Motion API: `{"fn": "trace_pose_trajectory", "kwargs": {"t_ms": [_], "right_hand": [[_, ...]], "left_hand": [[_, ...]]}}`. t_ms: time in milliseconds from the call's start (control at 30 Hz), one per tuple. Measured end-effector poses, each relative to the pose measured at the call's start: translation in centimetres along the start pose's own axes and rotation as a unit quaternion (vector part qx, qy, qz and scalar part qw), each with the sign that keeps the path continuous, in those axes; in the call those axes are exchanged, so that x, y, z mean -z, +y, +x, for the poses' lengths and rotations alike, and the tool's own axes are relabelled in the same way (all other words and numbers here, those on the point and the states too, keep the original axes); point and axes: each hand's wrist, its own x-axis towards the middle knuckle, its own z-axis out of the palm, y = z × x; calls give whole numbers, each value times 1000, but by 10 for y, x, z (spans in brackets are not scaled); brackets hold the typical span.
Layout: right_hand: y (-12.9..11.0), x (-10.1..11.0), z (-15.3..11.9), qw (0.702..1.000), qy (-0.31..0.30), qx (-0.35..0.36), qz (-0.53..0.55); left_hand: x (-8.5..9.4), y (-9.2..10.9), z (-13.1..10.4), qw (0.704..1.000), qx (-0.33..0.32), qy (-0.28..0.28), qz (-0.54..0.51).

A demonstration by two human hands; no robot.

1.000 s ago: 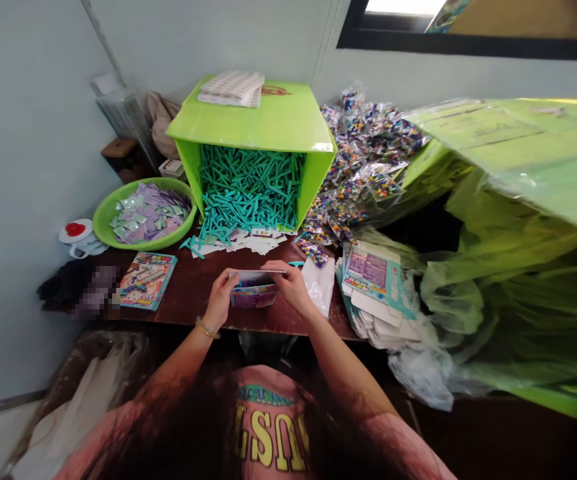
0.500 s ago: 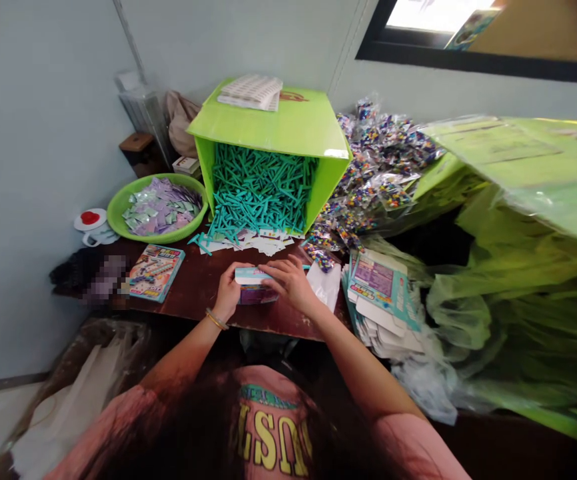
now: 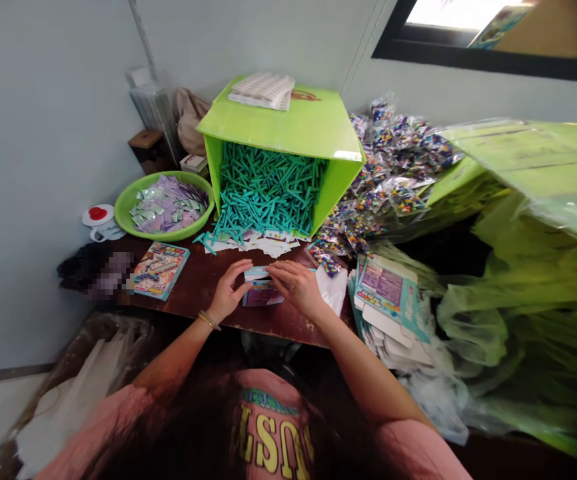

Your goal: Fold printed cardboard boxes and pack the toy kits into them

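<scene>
A small cardboard box [image 3: 263, 295], purple and teal, stands on the dark red table in front of me with its top end facing up. My left hand [image 3: 229, 291] grips its left side, the thumb across the front near the upper edge. From the right, my right hand [image 3: 296, 285] lies over the box's top flap and right corner, fingers bent on it; part of the box is hidden beneath them. A narrow dark gap shows under the flap. Left of my hands lies a finished-looking printed box [image 3: 161, 270].
A green bin on its side [image 3: 278, 127] holds many teal plastic sticks [image 3: 268, 193]. A green basket [image 3: 168, 233] of small packets stands left of it. Bagged coloured beads [image 3: 388, 160], flattened cartons [image 3: 388, 293] and a white plastic bag [image 3: 332, 290] lie on the right.
My left thumb has come down onto the box's front, and the gap under the top flap now shows. My right hand stays over the box. The camera view has shifted slightly left.
</scene>
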Motion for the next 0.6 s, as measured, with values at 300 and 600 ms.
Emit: {"fn": "trace_pose_trajectory", "kwargs": {"t_ms": [300,600], "right_hand": [[-4,-2,0,999,25,-26,-6],[-6,4,7,999,-36,5,-23]], "left_hand": [[4,-6,1,997,-42,-15,60],[8,-10,-4,993,-66,-34,89]]}}
